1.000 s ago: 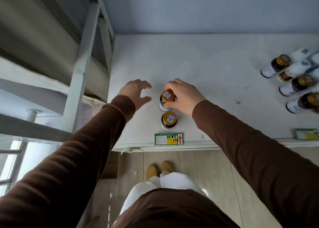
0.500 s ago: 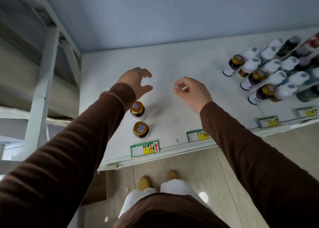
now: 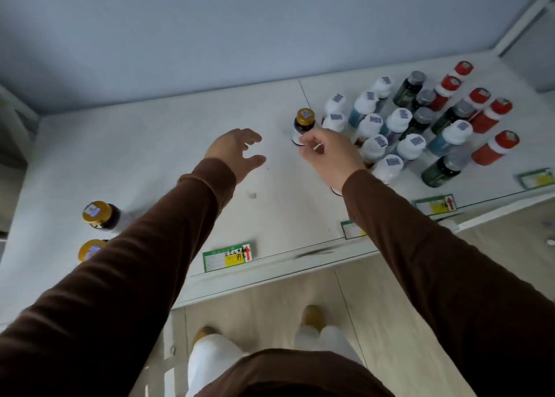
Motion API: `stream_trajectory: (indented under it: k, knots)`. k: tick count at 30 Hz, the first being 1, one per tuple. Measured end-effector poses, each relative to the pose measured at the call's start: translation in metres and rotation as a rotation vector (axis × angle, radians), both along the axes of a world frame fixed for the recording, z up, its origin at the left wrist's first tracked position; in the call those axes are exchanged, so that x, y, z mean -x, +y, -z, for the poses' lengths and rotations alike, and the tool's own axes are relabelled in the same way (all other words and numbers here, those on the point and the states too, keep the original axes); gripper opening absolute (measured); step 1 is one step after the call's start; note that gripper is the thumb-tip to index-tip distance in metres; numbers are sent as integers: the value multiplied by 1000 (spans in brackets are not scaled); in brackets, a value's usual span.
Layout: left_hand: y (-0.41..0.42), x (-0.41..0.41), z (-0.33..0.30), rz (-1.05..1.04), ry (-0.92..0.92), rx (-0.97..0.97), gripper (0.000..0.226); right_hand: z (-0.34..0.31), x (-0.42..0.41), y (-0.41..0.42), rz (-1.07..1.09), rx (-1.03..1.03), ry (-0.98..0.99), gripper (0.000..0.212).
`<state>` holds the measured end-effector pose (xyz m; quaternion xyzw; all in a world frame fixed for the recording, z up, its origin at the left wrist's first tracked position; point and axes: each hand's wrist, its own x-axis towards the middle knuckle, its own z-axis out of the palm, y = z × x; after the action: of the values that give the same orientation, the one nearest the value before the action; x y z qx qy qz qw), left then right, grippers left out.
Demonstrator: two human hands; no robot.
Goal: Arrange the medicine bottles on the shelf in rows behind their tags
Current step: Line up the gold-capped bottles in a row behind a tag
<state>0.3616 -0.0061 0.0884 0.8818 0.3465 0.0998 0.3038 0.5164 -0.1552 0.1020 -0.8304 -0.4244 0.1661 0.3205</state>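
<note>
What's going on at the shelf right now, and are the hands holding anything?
A person is sorting medicine bottles on a white shelf. Two gold-capped bottles stand in a row at the left. The right hand reaches toward another gold-capped bottle at the edge of the mixed cluster, fingers loosely curled and not gripping it yet. The left hand hovers open, holding nothing. Price tags line the front edge.

You face a plain pale blue-grey wall [image 3: 210,30]. Below you lies a floor of light beige tiles [image 3: 270,300] with thin joints. A white metal upright [image 3: 522,21] stands at your far right. Light is soft and even.
</note>
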Motion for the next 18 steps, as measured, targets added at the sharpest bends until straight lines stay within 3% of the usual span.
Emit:
stream_trajectory:
  k: [9, 18]
  knots:
    - [-21, -65, 38, -138, 43, 47, 42, -16, -74, 11, -95, 38, -168, 25]
    - [1, -93, 63, -131, 82, 26, 47, 2, -97, 53, -265, 225, -421, 41]
